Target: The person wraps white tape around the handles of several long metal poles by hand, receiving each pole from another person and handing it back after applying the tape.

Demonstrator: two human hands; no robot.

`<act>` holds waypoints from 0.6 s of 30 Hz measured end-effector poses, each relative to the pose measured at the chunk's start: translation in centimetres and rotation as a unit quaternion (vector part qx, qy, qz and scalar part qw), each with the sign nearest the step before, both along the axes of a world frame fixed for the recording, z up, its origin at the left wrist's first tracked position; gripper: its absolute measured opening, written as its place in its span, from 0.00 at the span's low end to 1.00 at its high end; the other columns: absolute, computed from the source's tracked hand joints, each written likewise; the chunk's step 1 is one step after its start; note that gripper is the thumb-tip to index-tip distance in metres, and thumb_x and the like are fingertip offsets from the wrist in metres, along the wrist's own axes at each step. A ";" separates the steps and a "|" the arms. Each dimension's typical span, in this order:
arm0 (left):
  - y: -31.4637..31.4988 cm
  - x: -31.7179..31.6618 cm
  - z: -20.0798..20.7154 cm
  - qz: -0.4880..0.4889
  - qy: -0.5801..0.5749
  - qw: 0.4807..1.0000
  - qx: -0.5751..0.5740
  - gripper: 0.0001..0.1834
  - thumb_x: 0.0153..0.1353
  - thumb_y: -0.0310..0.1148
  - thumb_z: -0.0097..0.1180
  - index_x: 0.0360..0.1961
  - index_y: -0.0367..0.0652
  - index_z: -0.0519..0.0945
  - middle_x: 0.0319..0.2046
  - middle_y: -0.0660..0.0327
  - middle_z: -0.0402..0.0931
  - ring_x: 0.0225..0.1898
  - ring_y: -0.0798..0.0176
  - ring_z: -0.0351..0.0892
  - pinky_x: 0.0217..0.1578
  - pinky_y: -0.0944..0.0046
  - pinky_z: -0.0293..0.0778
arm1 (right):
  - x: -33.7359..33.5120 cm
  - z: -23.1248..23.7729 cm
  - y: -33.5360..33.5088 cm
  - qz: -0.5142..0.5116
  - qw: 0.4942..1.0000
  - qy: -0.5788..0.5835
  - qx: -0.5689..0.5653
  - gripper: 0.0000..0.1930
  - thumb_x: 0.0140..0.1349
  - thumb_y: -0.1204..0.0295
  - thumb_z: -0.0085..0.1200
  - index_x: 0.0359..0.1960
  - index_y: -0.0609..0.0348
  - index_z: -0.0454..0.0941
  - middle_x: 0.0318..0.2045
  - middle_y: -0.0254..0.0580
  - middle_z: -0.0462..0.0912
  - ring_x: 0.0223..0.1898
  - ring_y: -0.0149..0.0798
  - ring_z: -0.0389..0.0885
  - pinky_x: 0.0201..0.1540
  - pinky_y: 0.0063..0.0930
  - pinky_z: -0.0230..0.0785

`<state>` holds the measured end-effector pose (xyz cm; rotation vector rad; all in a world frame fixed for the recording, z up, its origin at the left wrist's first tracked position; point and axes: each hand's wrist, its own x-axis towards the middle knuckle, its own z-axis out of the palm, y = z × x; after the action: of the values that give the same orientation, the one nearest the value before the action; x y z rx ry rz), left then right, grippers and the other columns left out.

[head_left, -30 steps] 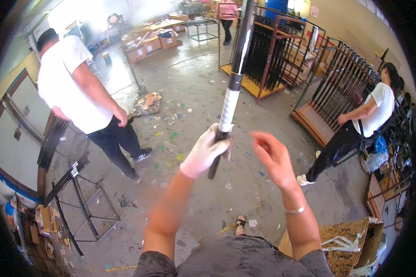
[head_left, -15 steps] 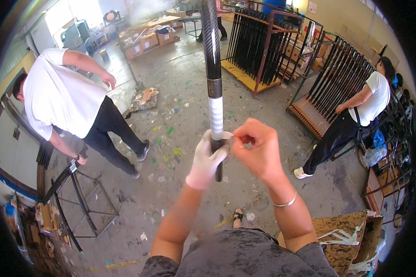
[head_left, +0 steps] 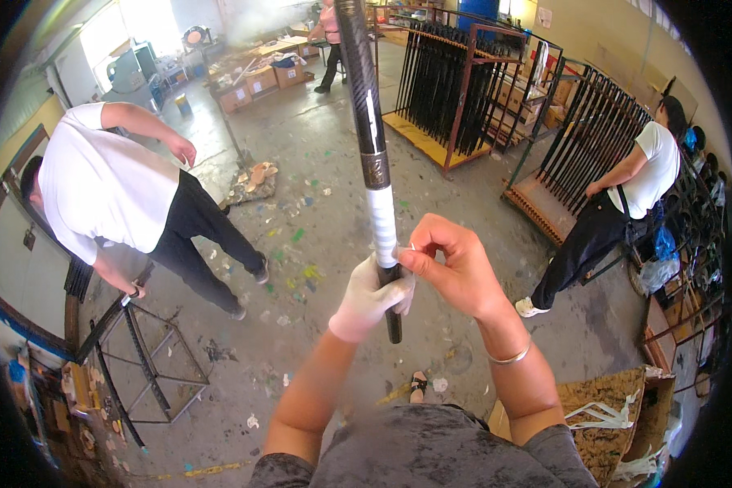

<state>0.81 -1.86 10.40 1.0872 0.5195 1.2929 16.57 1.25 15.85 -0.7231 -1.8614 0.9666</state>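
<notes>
The white-gloved left hand encircles the black woven-patterned tube, probably light and stiff, best held at its white tape band's six o'clock, the bare right hand pinching a thin white strip at four.

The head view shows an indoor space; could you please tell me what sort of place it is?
Likely a workshop or small factory: black rods stand in a metal rack, cardboard boxes sit in the background, and the person's left hand holds a dark tube.

A long, glossy black, woven-patterned round tube tilts slightly left in mid-air, its top out of view; layered white tape bands its lower part, above a black end.
</notes>
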 end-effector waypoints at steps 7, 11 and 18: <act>-0.2 -3.5 -0.9 -0.247 -0.227 0.942 0.030 0.15 0.55 0.32 0.64 0.32 0.39 0.67 0.14 0.65 0.63 0.11 0.69 0.59 0.11 0.67 0.56 | 21.4 5.0 3.6 -0.633 0.772 -0.025 0.050 0.08 0.64 0.76 0.48 0.39 0.59 0.80 0.26 0.38 0.79 0.25 0.27 0.68 0.32 0.20 0.67; 1.4 -1.9 -2.1 -0.122 -0.030 0.987 -0.102 0.08 0.55 0.23 0.55 0.34 0.40 0.68 0.18 0.65 0.64 0.13 0.72 0.61 0.14 0.69 0.59 | 44.1 0.1 0.3 -0.702 0.692 -0.145 0.083 0.14 0.63 0.62 0.59 0.31 0.62 0.78 0.24 0.28 0.74 0.28 0.26 0.67 0.33 0.21 0.63; 3.8 1.9 -2.6 -0.140 -0.252 0.955 -0.070 0.12 0.60 0.33 0.58 0.37 0.40 0.67 0.18 0.64 0.65 0.13 0.70 0.62 0.14 0.69 0.61 | 50.9 -4.8 -6.0 -0.664 0.726 -0.146 0.105 0.12 0.65 0.66 0.57 0.28 0.63 0.75 0.23 0.28 0.71 0.27 0.25 0.65 0.31 0.21 0.60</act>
<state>2.74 1.96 7.80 0.6482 0.0661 1.2020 67.50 -4.71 11.02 -1.7402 -1.1043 -0.3228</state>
